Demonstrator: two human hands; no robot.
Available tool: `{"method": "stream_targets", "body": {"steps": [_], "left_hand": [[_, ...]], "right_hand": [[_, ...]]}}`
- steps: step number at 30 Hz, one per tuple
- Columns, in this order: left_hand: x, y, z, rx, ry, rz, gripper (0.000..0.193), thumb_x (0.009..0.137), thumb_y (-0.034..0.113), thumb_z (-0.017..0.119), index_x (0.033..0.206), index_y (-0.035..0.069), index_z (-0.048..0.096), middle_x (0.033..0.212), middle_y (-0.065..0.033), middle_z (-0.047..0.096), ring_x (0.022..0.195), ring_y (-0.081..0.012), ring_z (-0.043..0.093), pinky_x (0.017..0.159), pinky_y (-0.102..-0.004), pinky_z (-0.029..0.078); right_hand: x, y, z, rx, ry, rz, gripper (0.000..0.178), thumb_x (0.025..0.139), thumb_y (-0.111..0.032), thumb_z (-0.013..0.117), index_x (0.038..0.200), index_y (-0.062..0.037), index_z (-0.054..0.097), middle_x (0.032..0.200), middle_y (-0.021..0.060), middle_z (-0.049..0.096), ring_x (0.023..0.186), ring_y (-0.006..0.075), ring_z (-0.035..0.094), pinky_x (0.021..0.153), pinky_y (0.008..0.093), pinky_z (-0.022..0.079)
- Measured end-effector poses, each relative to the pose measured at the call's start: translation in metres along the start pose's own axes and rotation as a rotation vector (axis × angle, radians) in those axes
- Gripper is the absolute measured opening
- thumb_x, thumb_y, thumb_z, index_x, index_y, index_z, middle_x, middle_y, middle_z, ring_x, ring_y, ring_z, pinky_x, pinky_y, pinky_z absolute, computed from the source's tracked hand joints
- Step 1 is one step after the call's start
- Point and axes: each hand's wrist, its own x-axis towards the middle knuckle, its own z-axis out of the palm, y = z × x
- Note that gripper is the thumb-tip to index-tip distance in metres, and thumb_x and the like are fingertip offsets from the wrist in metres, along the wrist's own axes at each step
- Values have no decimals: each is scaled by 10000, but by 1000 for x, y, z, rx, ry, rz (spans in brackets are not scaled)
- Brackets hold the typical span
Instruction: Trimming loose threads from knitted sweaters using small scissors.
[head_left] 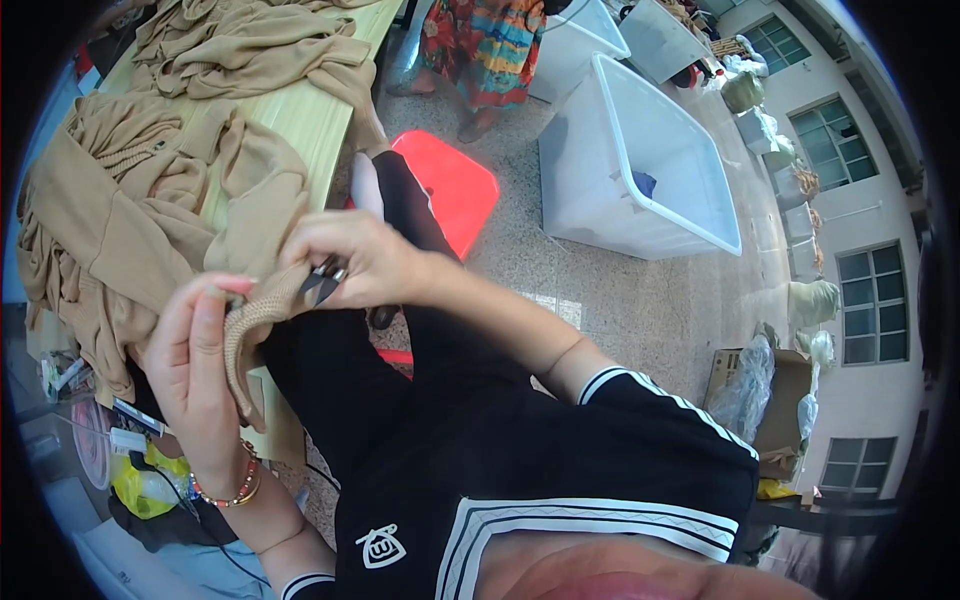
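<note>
A tan knitted sweater (pixel 130 210) lies heaped at the left table edge, part of it drawn toward me. My left hand (pixel 190 345), with a beaded bracelet at the wrist, is closed on its ribbed edge (pixel 262 308), thumb and fingers pinching the knit. Just to the right, my right hand (pixel 365 262) is closed around small dark thread snips (pixel 322 284). Their blades are beside the ribbing, and the fingers also touch the fabric. Whether the blades meet a thread is too small to tell.
More tan knitwear (pixel 240 45) is piled on the wooden table (pixel 330 125). A red stool (pixel 455 190) stands past my knees, near a person in a patterned skirt (pixel 485 50). Large white plastic bins (pixel 590 190) and a cardboard box (pixel 735 385) are on the right.
</note>
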Motion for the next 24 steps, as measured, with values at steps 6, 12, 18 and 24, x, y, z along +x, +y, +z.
{"method": "stream_targets", "body": {"steps": [6, 12, 18, 24], "left_hand": [[-4, 29, 13, -172, -72, 178, 232, 1035, 74, 454, 1064, -93, 612, 1017, -118, 637, 887, -141, 610, 827, -239, 474], [2, -17, -2, 328, -69, 56, 167, 975, 55, 564, 1014, -46, 691, 939, -81, 706, 859, -138, 650, 792, -239, 488], [-20, -44, -4, 266, -27, 68, 150, 969, 67, 594, 1000, -24, 710, 921, -77, 718, 846, -140, 670, 775, -253, 504], [-31, -50, 1, 102, 24, 84, 203, 1010, 57, 558, 1157, -8, 683, 1014, -34, 706, 920, -70, 629, 817, -210, 488]], "right_hand": [[12, -72, -63, 56, -140, 31, 347, 655, -221, 925, 830, -72, 666, 698, -4, 564, 615, 112, 523, 549, 273, 383], [-16, -60, -40, -135, -291, 278, 370, 673, -172, 887, 924, -16, 662, 750, 1, 547, 604, 67, 437, 522, 246, 308], [-18, -57, -36, -56, -210, 336, 466, 639, -27, 755, 1102, -63, 717, 670, -37, 353, 595, 60, 368, 524, 246, 284], [-15, -59, -13, -220, -160, 19, 549, 610, -148, 913, 1120, -55, 730, 669, -22, 479, 557, 75, 454, 493, 249, 320]]}}
